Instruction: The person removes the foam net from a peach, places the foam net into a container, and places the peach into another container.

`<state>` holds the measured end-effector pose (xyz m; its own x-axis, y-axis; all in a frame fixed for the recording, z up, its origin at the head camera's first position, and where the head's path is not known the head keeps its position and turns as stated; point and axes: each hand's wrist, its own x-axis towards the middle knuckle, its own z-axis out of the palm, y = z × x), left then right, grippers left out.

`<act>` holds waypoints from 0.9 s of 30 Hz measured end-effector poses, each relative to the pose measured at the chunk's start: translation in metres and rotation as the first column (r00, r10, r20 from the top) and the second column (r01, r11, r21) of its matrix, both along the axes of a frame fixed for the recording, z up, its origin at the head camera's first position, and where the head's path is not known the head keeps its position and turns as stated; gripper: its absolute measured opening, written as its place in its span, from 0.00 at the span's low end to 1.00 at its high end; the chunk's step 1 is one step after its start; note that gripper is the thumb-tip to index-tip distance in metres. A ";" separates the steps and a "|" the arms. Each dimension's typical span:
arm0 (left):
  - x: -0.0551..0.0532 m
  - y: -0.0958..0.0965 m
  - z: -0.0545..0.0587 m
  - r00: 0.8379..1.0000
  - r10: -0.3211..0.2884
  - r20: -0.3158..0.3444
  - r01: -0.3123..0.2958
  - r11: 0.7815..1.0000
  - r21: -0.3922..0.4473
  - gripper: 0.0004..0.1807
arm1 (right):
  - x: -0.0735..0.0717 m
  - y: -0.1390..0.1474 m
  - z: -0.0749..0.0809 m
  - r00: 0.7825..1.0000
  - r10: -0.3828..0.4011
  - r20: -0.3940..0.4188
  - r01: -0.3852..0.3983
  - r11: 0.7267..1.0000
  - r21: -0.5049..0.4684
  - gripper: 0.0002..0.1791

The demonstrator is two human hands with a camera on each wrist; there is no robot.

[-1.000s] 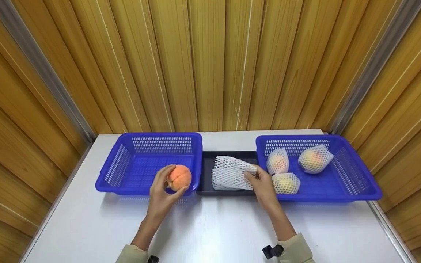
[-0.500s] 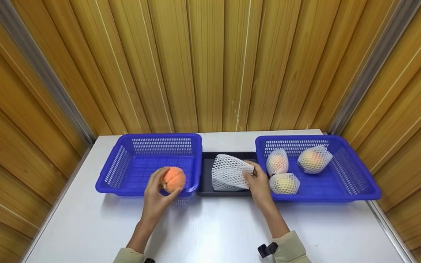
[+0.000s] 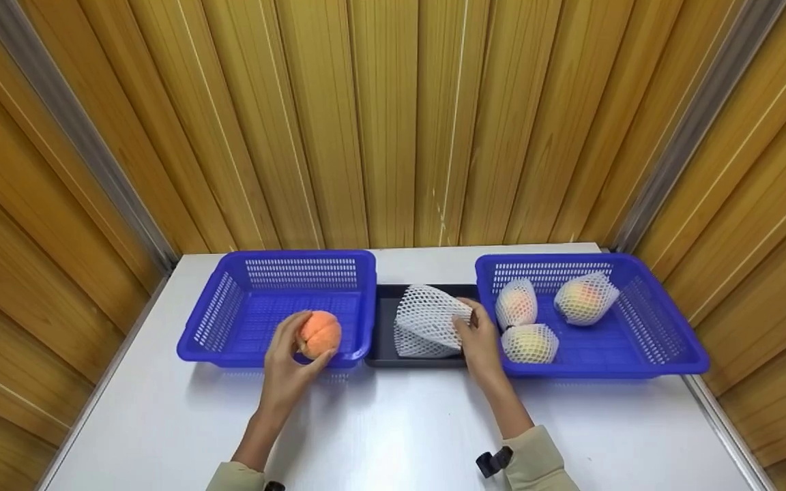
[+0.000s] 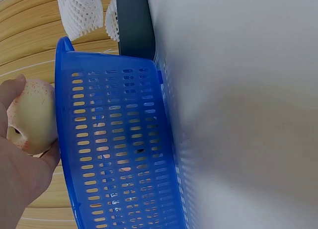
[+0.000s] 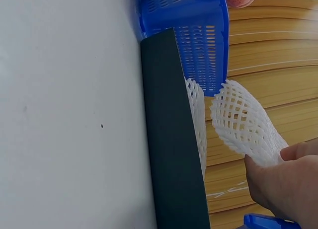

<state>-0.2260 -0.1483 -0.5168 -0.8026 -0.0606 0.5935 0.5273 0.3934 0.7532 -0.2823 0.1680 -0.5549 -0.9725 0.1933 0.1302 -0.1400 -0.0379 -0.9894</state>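
Note:
My left hand grips a peach between thumb and fingers, over the front right corner of the left blue basket. In the left wrist view the peach shows pale yellow with red specks, beside the basket's rim. My right hand pinches one end of a white foam net sleeve above the black tray. The right wrist view shows the sleeve's free end gaping open. Another foam net lies in the tray beneath it.
The right blue basket holds three peaches in foam nets, among them one at the back. The black tray sits between the baskets on a white table. Wood-patterned walls stand behind and at both sides.
My left hand has drawn the peach left, away from the foam net sleeve. My right hand has shifted slightly left with the sleeve, whose free end has tipped up a little.

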 end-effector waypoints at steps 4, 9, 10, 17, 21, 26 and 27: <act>0.001 -0.001 0.000 1.000 0.002 0.016 -0.002 1.000 0.000 0.39 | -0.006 -0.004 -0.001 1.000 -0.011 0.001 0.012 1.000 -0.019 0.21; 0.001 0.000 0.002 1.000 0.012 0.003 -0.012 1.000 -0.017 0.39 | -0.019 -0.008 -0.004 0.999 -0.035 0.000 0.035 0.998 -0.058 0.20; 0.001 0.000 0.002 1.000 0.012 0.001 -0.012 1.000 -0.021 0.39 | -0.022 -0.009 -0.005 0.999 -0.041 -0.003 0.041 0.998 -0.055 0.19; -0.010 -0.005 -0.013 1.000 0.020 -0.024 -0.021 0.999 -0.043 0.40 | -0.042 -0.013 -0.010 0.998 -0.053 0.020 0.054 0.997 -0.059 0.17; -0.018 -0.011 -0.026 1.000 0.022 -0.022 -0.023 0.999 -0.045 0.41 | -0.053 -0.014 -0.013 0.998 -0.054 0.045 0.055 0.998 -0.025 0.17; -0.021 -0.018 -0.029 1.000 0.005 -0.024 -0.006 0.998 -0.062 0.40 | -0.063 -0.015 -0.015 0.995 -0.064 0.082 0.063 0.998 0.011 0.18; -0.022 -0.019 -0.028 1.000 0.004 -0.027 -0.006 0.998 -0.067 0.40 | -0.065 -0.015 -0.015 0.994 -0.066 0.088 0.065 0.998 0.021 0.18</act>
